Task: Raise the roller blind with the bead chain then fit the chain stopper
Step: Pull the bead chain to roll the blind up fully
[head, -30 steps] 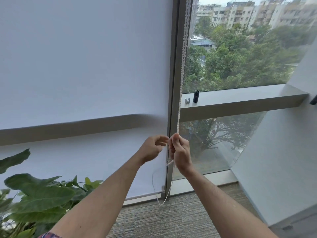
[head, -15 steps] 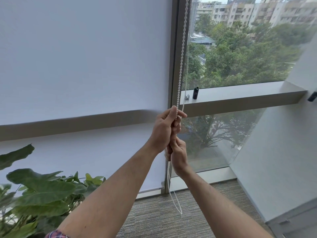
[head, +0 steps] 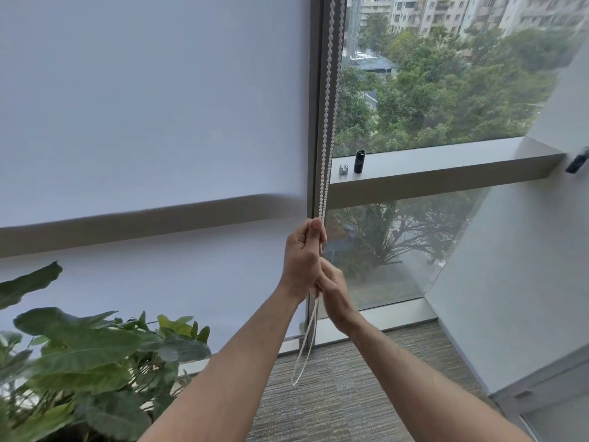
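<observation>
My left hand (head: 302, 256) is fisted around the bead chain (head: 328, 122); my right hand (head: 333, 290), directly beneath and touching it, pinches the same chain. Its loop hangs below both. The roller blind (head: 153, 106) lies left of them.

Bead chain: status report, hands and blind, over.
Left hand and right hand both gripping chain, left above right. Blind down near the floor. Small metal piece on ledge, possibly the stopper. Nothing in the way.
</observation>
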A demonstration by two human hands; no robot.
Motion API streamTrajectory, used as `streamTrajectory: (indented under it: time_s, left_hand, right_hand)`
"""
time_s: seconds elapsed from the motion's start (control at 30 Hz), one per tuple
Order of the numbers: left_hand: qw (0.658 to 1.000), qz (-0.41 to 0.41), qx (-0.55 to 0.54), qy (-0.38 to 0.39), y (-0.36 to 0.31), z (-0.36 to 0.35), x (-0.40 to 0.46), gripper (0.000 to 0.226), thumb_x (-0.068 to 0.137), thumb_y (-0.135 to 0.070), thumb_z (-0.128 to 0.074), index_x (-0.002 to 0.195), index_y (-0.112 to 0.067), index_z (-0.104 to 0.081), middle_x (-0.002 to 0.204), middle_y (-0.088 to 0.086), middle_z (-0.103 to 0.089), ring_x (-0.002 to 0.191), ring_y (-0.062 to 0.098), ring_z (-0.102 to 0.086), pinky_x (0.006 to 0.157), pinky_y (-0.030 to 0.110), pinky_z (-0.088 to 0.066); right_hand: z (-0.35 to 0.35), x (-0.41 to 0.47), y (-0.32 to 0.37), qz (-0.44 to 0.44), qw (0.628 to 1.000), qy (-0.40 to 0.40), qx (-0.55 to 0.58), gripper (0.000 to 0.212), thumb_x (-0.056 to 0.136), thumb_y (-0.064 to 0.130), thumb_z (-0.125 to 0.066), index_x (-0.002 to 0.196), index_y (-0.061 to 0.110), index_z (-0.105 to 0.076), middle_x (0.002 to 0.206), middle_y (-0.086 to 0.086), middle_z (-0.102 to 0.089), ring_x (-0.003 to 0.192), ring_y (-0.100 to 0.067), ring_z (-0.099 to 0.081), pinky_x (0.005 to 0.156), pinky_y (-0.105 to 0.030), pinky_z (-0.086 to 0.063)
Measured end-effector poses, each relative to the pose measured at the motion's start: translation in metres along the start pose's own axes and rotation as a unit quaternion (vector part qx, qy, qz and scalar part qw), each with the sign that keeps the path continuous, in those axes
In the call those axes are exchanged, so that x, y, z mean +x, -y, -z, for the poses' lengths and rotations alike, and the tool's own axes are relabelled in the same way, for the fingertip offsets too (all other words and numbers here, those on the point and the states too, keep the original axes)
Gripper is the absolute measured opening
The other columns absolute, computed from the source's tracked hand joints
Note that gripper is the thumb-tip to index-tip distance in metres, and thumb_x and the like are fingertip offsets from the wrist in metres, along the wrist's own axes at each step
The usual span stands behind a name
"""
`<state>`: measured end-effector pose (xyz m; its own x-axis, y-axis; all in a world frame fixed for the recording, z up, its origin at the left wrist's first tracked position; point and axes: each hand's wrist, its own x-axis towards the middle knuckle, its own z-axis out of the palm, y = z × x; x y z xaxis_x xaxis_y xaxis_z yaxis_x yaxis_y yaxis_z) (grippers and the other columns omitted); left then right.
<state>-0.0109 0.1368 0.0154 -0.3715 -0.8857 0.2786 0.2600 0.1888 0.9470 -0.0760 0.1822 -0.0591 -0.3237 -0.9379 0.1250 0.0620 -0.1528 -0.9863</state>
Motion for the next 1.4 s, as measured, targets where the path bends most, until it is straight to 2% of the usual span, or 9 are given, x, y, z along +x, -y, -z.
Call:
streamTrajectory:
  time_s: [0.17,0.23,0.33,0.47,0.77,1.0,1.1,1.23,1.4]
  left_hand:
    - [1.000,-0.008,-0.003,0.007,0.003,-0.001,0.000,0.039,0.104,-0.021,-0.042,0.066,-0.011,-0.048,0.058,0.003,-0.056,0.057,0.010,-0.053,0.055,0.024,-0.044]
    - [1.000,-0.011,0.002,0.006,0.005,-0.002,0.002,0.038,0.104,-0.019,-0.041,0.070,-0.007,-0.054,0.073,0.021,-0.062,0.068,0.018,-0.057,0.062,0.026,-0.044]
    - [1.000,-0.021,0.013,-0.003,0.005,-0.001,0.007,0.032,0.104,-0.015,-0.040,0.084,-0.008,-0.064,0.065,-0.011,-0.060,0.059,-0.003,-0.050,0.058,0.013,-0.040]
    - [0.998,-0.033,0.046,-0.011,0.005,0.000,0.006,0.035,0.102,-0.017,-0.041,0.075,-0.026,-0.061,0.056,-0.015,-0.051,0.055,-0.003,-0.043,0.055,0.014,-0.037]
    - [0.994,0.053,0.092,-0.015,0.048,0.013,-0.015,0.036,0.104,-0.017,-0.040,0.069,-0.007,-0.047,0.055,-0.013,-0.039,0.054,0.007,-0.034,0.055,0.025,-0.031]
    - [0.990,0.035,0.130,0.035,0.052,0.006,-0.014,0.033,0.103,-0.016,-0.041,0.072,-0.007,-0.052,0.059,-0.014,-0.049,0.058,0.004,-0.041,0.056,0.018,-0.035]
    - [0.983,0.027,0.170,0.063,0.064,0.016,-0.019,0.031,0.101,-0.018,-0.043,0.078,-0.002,-0.057,0.068,0.016,-0.057,0.065,0.014,-0.048,0.060,0.037,-0.041]
    - [0.965,0.058,0.223,0.126,0.076,0.038,-0.025,0.031,0.095,-0.037,-0.048,0.071,-0.024,-0.062,0.066,-0.007,-0.060,0.064,0.007,-0.051,0.062,0.029,-0.042]
    - [0.970,0.071,0.219,0.077,0.066,0.045,-0.011,0.039,0.092,-0.036,-0.040,0.087,-0.011,-0.069,0.092,0.006,-0.069,0.086,0.016,-0.060,0.079,0.039,-0.048]
  right_hand:
    - [0.025,0.020,0.034,0.020,0.999,-0.009,0.043,0.063,0.068,0.017,-0.063,0.130,0.017,-0.056,0.109,-0.014,-0.063,0.100,-0.016,-0.062,0.084,-0.027,-0.052]
    - [0.025,0.030,0.054,0.041,0.996,0.006,0.073,0.061,0.066,0.015,-0.062,0.127,0.020,-0.060,0.107,-0.011,-0.066,0.103,-0.020,-0.063,0.087,-0.031,-0.050]
    - [0.019,0.040,0.079,0.075,0.991,0.020,0.109,0.051,0.064,0.016,-0.062,0.115,0.015,-0.066,0.098,-0.008,-0.066,0.095,-0.020,-0.063,0.083,-0.029,-0.050]
    - [0.003,0.046,0.102,0.125,0.990,-0.002,0.072,0.023,0.082,0.019,-0.061,0.103,0.011,-0.069,0.093,-0.009,-0.069,0.091,-0.018,-0.064,0.082,-0.029,-0.049]
    - [-0.019,0.055,0.108,0.138,0.987,-0.035,0.068,0.030,0.102,0.026,-0.044,0.078,0.024,-0.062,0.060,0.009,-0.044,0.049,-0.006,-0.035,0.043,-0.019,-0.028]
    - [-0.014,0.058,0.103,0.185,0.978,-0.099,-0.014,0.032,0.100,0.031,-0.043,0.069,0.027,-0.051,0.056,0.012,-0.040,0.050,-0.012,-0.033,0.047,-0.026,-0.028]
    - [-0.012,0.053,0.088,0.177,0.978,-0.101,-0.049,0.034,0.101,0.028,-0.042,0.068,0.028,-0.050,0.054,0.014,-0.040,0.050,-0.009,-0.034,0.048,-0.023,-0.028]
    - [-0.009,0.038,0.053,0.141,0.983,-0.096,-0.067,0.035,0.102,0.027,-0.043,0.067,0.030,-0.048,0.055,0.015,-0.042,0.051,-0.006,-0.034,0.050,-0.020,-0.030]
    - [-0.006,0.024,0.017,0.101,0.986,-0.098,-0.090,0.035,0.101,0.024,-0.043,0.067,0.030,-0.051,0.058,0.017,-0.048,0.054,-0.002,-0.040,0.054,-0.020,-0.034]
